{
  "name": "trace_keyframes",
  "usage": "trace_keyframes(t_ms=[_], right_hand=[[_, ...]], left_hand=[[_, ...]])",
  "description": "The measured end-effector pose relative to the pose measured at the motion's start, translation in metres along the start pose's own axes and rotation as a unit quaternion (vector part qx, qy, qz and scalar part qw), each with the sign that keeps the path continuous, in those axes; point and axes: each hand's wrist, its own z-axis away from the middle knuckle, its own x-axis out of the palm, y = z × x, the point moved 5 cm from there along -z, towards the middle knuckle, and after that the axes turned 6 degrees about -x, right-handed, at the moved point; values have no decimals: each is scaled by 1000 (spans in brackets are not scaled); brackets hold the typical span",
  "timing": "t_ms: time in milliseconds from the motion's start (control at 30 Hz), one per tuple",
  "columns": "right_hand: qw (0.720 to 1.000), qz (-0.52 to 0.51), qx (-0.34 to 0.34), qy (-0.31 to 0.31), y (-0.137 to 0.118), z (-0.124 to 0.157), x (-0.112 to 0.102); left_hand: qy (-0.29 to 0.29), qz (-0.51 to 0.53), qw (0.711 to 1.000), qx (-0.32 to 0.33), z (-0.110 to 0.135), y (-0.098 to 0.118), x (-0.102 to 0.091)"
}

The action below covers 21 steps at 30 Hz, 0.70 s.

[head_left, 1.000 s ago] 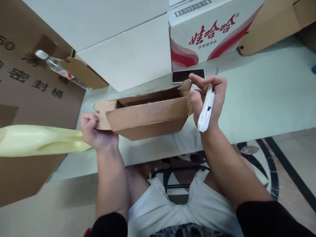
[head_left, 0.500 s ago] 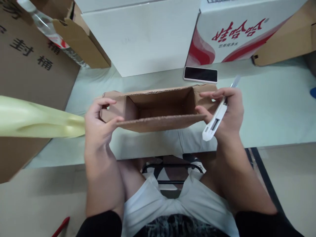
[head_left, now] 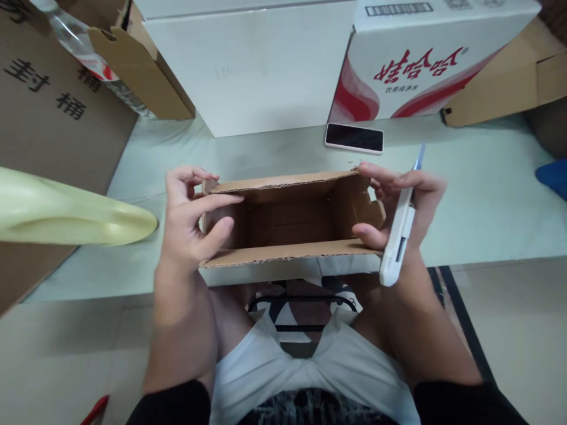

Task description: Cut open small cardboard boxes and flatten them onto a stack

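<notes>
A small brown cardboard box (head_left: 287, 257) with an open top and rough-cut edges is between my hands, its inside facing me. My left hand (head_left: 188, 215) grips its left end, with the index finger along the inner side and the thumb by the near edge. At the other end, my right hand (head_left: 410, 203) has its fingertips on the far corner and its thumb on the end flap. That same hand also holds a white utility knife (head_left: 398, 239), its blade out and pointing away from me. The palm sides of both hands are partly hidden.
A phone (head_left: 354, 138) lies beyond the box on the pale green cloth (head_left: 478, 195). Behind stand a white box (head_left: 266, 77) and a red-and-white printed carton (head_left: 411, 77). A yellow-green rounded object (head_left: 75, 212) juts in from the left, near a plastic bottle (head_left: 88, 53).
The box has come nearer to me and tipped so that more of its inside shows. My left fingers have spread along its edge; the knife has moved nearer with my right hand.
</notes>
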Motion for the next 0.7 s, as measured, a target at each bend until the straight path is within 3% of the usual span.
trace_keyframes(t_ms=[200,300,400,500,600,700], right_hand=[[996,-56,-28,62,3,-1,0],[993,-92,0,72,4,2,2],[987,-137,71,40,5,6,6],[979,-138,144,28,7,10,9],[974,-143,166,50,9,12,9],[968,-185,160,61,14,14,9]], left_hand=[[2,-57,997,53,2,0,6],[-3,-72,996,50,3,0,7],[9,-80,996,38,3,5,8],[47,-38,998,37,3,9,8],[84,61,994,44,5,9,9],[19,133,991,-12,6,6,21]])
